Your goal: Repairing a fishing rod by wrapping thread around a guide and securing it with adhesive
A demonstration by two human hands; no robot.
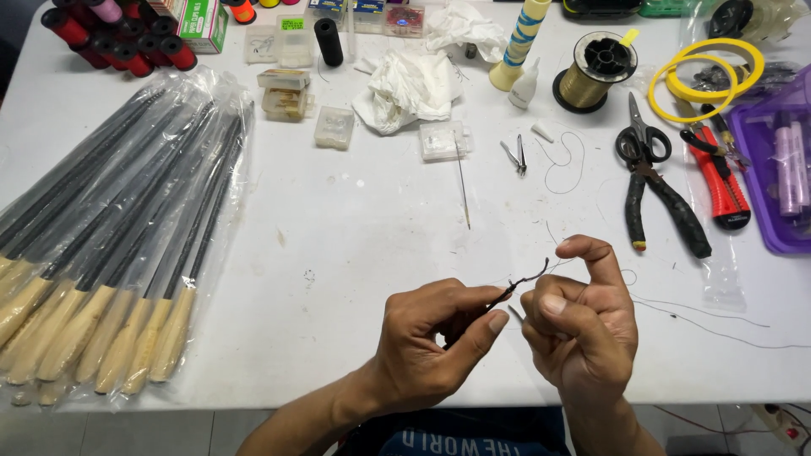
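My left hand (431,342) pinches a small dark hook (525,279) by its shank between thumb and fingers, near the table's front edge. Just to its right, my right hand (581,321) has its fingers curled around a thin line (718,331) that trails off to the right over the white table (363,228). The index finger is raised above the hook's curved tip. The two hands almost touch.
Bagged dark rods with cork handles (110,253) fill the left side. Behind the hands lie a long needle (462,190), pliers (667,207), scissors (640,135), a red cutter (722,181), a spool of line (594,72), crumpled tissue (410,84), small clear boxes (334,127) and a purple tray (781,169).
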